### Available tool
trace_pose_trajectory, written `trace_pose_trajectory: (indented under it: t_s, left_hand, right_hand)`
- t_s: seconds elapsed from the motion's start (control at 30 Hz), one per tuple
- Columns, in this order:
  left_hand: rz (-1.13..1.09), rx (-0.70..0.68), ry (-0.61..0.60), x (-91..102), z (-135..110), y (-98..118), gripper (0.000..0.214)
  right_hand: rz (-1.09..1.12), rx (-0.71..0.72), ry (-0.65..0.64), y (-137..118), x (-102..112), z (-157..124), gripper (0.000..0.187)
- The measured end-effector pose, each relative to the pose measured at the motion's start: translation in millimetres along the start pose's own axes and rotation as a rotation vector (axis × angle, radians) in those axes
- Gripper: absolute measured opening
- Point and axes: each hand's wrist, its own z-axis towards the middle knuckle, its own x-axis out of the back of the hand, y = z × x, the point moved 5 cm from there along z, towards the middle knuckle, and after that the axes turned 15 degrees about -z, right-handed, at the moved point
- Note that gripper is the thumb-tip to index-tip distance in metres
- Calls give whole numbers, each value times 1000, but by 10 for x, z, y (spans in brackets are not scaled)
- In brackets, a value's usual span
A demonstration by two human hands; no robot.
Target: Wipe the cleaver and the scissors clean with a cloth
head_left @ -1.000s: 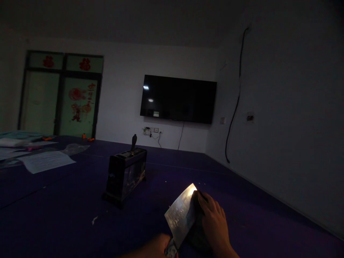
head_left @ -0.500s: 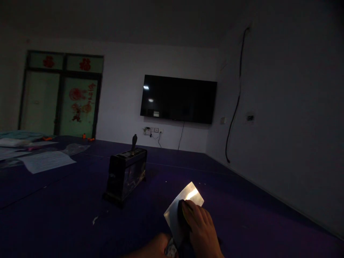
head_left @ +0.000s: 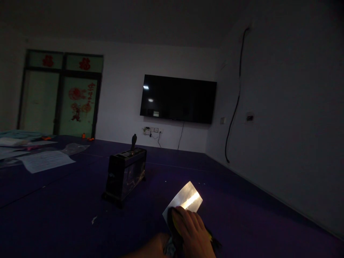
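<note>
A broad, shiny cleaver (head_left: 185, 197) tilts up from the bottom of the view, light glinting off its blade. My left hand (head_left: 156, 245) is closed at its lower end, around a handle with a greyish pattern that shows only in part. Bent over the flat of the blade, my right hand (head_left: 192, 231) presses a black-and-yellow cloth (head_left: 171, 220) against it. Most of the cloth is under my fingers, and a dark end sticks out beyond the hand. Left of the blade stands a black knife block (head_left: 126, 175) with one dark handle (head_left: 133, 141) rising from its top.
The purple tabletop (head_left: 88, 200) carries paper sheets (head_left: 49, 161), clear plastic (head_left: 75, 148) and small orange items (head_left: 84, 135) on the left. A white scrap (head_left: 94, 219) lies near the block. Beyond are a wall-mounted television (head_left: 178, 99), glass doors (head_left: 77, 104) and a hanging cable (head_left: 233, 118).
My right hand and the cloth have slid down and slightly left along the blade, baring more of its upper part. The left hand stays nearly still.
</note>
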Motion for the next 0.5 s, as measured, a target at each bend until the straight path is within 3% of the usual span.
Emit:
trace_pose_trajectory:
  t_s: [0.33, 0.5]
  left_hand:
    - [-94, -16, -45, -122, -117, 217, 32]
    - [-59, 1, -41, -117, -141, 216, 33]
  right_hand:
    - [-79, 1, -81, 73, -83, -26, 44]
    - [-49, -25, -45, 62, -80, -31, 41]
